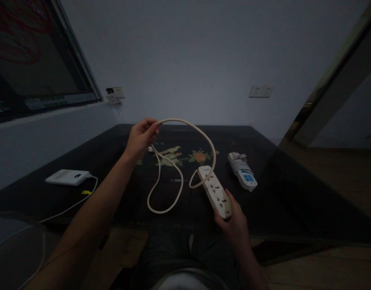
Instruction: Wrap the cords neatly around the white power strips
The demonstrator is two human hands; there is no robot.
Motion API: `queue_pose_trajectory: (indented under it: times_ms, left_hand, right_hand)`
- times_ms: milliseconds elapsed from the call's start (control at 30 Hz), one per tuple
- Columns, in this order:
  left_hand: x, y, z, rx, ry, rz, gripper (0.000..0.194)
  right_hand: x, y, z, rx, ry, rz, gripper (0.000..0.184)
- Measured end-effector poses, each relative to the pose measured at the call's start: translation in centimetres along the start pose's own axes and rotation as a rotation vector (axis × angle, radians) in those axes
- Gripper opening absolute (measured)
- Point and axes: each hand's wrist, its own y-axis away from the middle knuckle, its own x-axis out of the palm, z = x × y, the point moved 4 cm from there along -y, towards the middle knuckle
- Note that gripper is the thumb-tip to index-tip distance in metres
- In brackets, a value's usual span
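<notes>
My right hand (234, 215) grips the near end of a white power strip (215, 191), tilted over the dark table, its sockets facing up. From the strip's far end runs a cream cord (208, 139), which arcs up and left to my left hand (143, 137). There the cord is pinched between thumb and fingers. Below that hand the rest of the cord hangs in a loop (165, 211). What looks like the plug (150, 149) shows just under my left fingers. To the right lies a second power strip (242, 171), its cord wound around it.
A white power bank (67, 177) with a white cable (64, 211) lies at the table's left. The black table (282, 201) has a painted flower pattern and meets a wall with sockets (261, 91). At upper left is a window (40, 60).
</notes>
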Motion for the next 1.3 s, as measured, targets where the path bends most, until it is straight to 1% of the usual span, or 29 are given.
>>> queue_pose_trajectory:
  times_ms: [133,333,500,667,900,1000,1100,1167,1233,1300]
  left_hand:
    - [-0.2,1.4,-1.1,0.002,-0.033,0.017,0.017]
    - [0.5,3.1,-1.9,-0.011,-0.124,0.045,0.018]
    - [1.4,4.0,-3.6,0.011,-0.247,0.075,0.017]
    - [2.0,4.1,-4.5,0.029,-0.28,0.118,0.018]
    - [2.0,3.5,-3.7,0.031,-0.291,0.095,0.021]
    - [2.0,3.3,-3.1,0.034,-0.27,0.074,0.022]
    - [2.1,3.1,-2.5,0.019,-0.24,0.058,0.022]
    - [2.3,3.0,-2.1,0.009,-0.233,0.055,0.021]
    - [2.5,2.9,-1.9,0.014,-0.245,0.053,0.021]
    - [2.5,2.9,-1.8,0.034,-0.28,0.046,0.021]
  right_hand:
    - [0.5,0.1,0.2,-0.03,0.057,0.027,0.066]
    - [1.1,0.2,0.2,-0.06,0.123,0.035,0.066]
    - [1.3,0.3,0.4,-0.051,0.172,0.071,0.066]
    - [1.4,0.3,0.5,-0.07,0.205,0.085,0.066]
    - [1.7,0.5,0.1,-0.117,0.299,0.137,0.058]
    - [1.6,0.4,0.1,-0.151,0.366,0.151,0.059]
    - [1.6,-0.3,1.1,-0.149,0.446,0.175,0.062]
    - [1.7,-1.1,2.3,-0.135,0.508,0.204,0.059]
    - [1.9,-2.0,3.5,-0.103,0.579,0.241,0.055]
    - [2.0,-2.8,4.3,-0.055,0.656,0.265,0.057]
